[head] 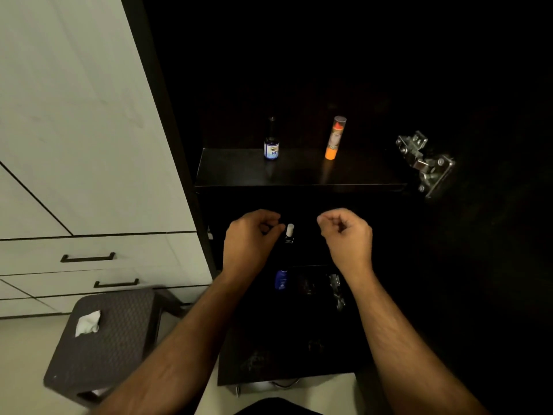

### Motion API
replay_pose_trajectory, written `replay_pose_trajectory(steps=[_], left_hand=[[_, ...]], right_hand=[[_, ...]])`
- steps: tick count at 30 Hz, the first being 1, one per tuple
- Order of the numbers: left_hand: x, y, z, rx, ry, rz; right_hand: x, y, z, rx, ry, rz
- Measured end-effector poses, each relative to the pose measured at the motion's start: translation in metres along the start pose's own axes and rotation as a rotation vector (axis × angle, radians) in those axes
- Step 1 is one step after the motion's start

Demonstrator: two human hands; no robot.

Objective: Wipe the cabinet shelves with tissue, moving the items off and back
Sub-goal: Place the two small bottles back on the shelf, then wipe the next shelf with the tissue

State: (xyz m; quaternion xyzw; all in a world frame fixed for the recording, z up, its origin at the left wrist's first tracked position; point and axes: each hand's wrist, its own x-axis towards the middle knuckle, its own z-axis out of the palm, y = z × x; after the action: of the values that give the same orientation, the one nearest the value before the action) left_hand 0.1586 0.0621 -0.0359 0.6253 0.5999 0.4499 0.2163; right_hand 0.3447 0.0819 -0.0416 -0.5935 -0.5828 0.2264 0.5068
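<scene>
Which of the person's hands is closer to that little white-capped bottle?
Left. The left hand has fingertips right beside the white-capped bottle; the right hand is curled farther off on its other side.

Bottle (pixel 271 145) left of tube (pixel 335 139) on upper shelf (pixel 233 172)

The cabinet (pixel 299 169) interior above the top shelf is lost in darkness. The shelves below the hands are too dim: beside the blue bottle (pixel 281 279), dark and glinting shapes cannot be told. The white-capped bottle (pixel 289 233) has its body barely visible. The stool (pixel 113 339) is cut by the left forearm.
</scene>
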Motion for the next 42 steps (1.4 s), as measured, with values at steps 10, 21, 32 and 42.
replay_pose_trajectory(steps=[10, 21, 32, 42], left_hand=[[0.023, -0.075, 0.056, 0.28, -0.218, -0.109], [0.047, -0.08, 0.085, 0.297, -0.325, -0.153], [0.037, -0.085, 0.087, 0.291, -0.273, -0.13], [-0.025, -0.104, 0.046, -0.043, -0.215, -0.374]], right_hand=[[0.02, 0.076, 0.043, -0.303, -0.355, 0.164], [0.043, 0.083, 0.074, -0.4, -0.486, 0.02], [0.034, 0.09, 0.076, -0.219, -0.548, 0.095], [-0.015, 0.074, 0.077, 0.192, -0.667, 0.382]])
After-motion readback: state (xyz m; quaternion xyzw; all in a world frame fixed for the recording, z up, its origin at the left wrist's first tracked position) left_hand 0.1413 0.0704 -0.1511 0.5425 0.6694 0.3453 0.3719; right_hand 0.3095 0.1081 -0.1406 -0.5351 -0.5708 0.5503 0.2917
